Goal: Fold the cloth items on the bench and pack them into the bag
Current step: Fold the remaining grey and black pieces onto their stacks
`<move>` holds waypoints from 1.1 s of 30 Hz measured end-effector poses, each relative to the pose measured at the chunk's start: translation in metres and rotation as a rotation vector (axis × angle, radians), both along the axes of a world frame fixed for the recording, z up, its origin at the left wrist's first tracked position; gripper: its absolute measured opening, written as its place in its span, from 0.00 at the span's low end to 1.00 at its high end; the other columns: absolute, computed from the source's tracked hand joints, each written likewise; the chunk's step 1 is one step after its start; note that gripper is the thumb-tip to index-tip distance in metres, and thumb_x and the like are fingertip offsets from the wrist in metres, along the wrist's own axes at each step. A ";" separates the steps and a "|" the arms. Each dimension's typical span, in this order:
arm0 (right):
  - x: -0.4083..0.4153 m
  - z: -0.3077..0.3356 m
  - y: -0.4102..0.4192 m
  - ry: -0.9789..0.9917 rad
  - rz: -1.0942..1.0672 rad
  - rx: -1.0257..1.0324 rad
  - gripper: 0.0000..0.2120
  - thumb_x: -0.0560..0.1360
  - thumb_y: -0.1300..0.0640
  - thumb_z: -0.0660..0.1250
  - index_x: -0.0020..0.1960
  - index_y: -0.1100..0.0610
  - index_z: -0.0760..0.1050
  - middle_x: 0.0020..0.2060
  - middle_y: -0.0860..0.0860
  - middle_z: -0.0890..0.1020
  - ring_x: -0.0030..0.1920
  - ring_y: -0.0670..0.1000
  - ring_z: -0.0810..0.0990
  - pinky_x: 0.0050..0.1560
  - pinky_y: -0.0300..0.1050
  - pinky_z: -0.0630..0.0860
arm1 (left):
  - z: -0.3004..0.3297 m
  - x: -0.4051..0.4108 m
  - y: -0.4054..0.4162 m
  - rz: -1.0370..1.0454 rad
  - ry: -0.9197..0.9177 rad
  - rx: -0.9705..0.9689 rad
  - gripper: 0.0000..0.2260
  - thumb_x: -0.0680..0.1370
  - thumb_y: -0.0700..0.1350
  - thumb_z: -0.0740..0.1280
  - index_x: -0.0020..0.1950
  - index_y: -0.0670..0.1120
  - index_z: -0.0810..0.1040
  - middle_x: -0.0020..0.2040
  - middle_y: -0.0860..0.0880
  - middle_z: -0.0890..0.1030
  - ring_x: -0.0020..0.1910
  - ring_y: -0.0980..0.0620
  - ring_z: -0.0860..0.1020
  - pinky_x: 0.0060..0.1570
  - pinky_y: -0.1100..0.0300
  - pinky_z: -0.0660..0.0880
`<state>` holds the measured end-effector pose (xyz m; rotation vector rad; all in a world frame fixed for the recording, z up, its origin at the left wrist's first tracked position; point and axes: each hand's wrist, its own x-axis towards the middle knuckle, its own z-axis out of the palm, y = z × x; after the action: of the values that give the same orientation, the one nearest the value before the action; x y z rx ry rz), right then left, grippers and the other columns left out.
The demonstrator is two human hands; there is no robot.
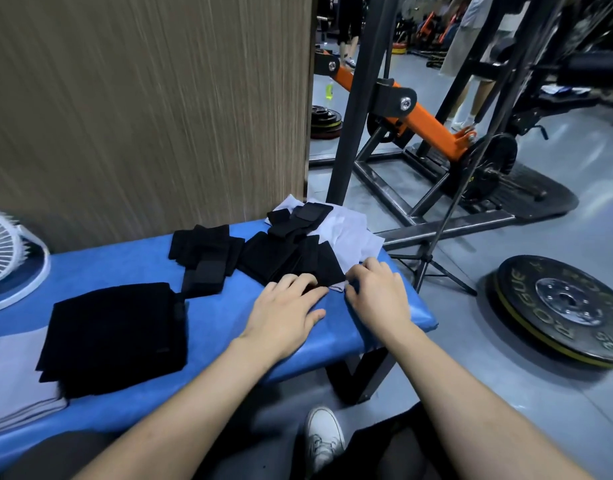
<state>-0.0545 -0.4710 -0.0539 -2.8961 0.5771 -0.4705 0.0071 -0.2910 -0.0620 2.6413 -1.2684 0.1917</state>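
Note:
On the blue padded bench [229, 323], a folded black garment [114, 334] lies at the near left, partly over a grey folded cloth [14, 368]. Black strap-like wraps [204, 258] sit mid-bench. At the far end a black cloth [291, 258] lies over a white cloth [350, 233], with more black wraps [298, 220] on top. My left hand [284, 306] rests flat with fingertips on the black cloth's near edge. My right hand [378, 292] pinches the white cloth's near corner beside it. No bag is in view.
A wood-grain wall panel [142, 116] stands behind the bench. A white fan [7, 251] sits at the far left. A black and orange gym machine [419, 126], a tripod [433, 265] and a weight plate [565, 306] stand on the floor to the right. My shoe [322, 434] is below.

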 end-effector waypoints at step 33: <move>-0.022 0.031 0.057 0.277 0.362 0.097 0.16 0.71 0.52 0.70 0.56 0.46 0.69 0.55 0.45 0.70 0.50 0.56 0.79 0.45 0.47 0.73 | 0.031 -0.002 0.091 -0.033 0.146 -0.259 0.08 0.75 0.37 0.67 0.46 0.51 0.79 0.47 0.56 0.76 0.48 0.52 0.73 0.43 0.64 0.64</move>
<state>-0.0762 -0.4143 -0.0232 -2.8963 0.0926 0.0076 0.0049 -0.2003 -0.0313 2.3679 -1.1539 0.1437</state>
